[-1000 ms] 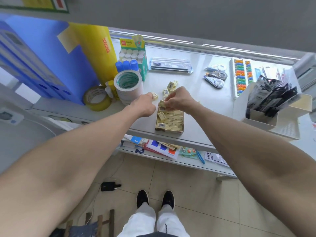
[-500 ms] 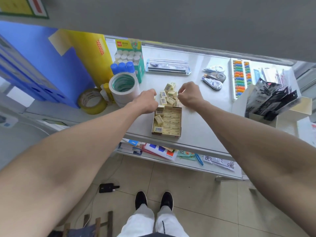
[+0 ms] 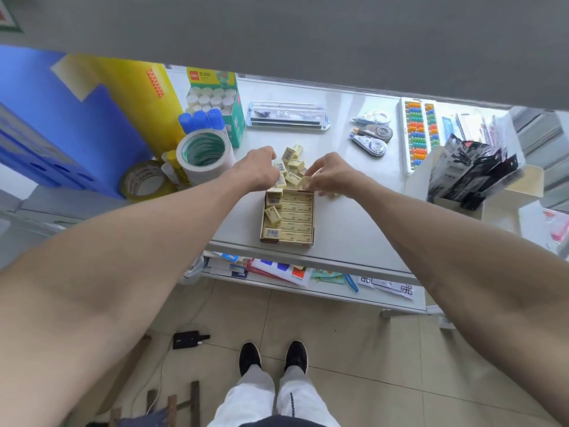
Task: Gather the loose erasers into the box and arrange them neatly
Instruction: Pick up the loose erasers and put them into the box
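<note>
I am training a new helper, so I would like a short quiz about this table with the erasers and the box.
1. True or false: the box is empty.
2. Where do the loose erasers lie? A on the floor; B beyond the box, between the left hand and right hand; C inside the tape roll.
3. Fill in: the right hand's fingers pinch one ___.
Key: 1 false; 2 B; 3 eraser.
</note>
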